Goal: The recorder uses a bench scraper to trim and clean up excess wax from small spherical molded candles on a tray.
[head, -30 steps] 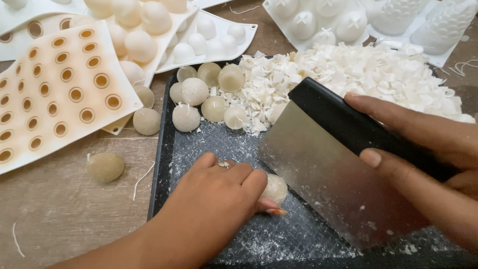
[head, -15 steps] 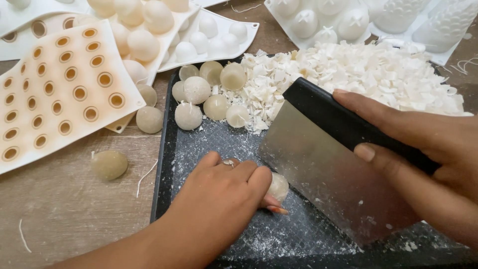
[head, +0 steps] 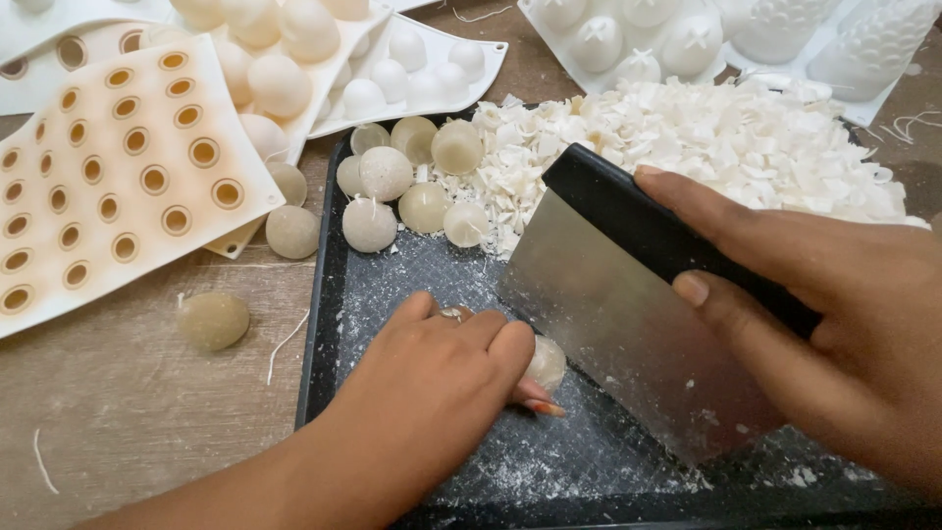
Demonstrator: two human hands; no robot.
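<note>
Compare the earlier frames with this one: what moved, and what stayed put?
Very little changed. The right hand tilted the metal scraper slightly, its blade beside the small wax ball that the left hand pins on the black tray. Both grips stayed the same. The shavings pile, the loose balls and the moulds did not move.

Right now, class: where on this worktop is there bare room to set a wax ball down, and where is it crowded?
Free: bare wood below the white mould, left of the black tray; only one lone ball there. Crowded: tray's far end, with balls and shavings.
</note>
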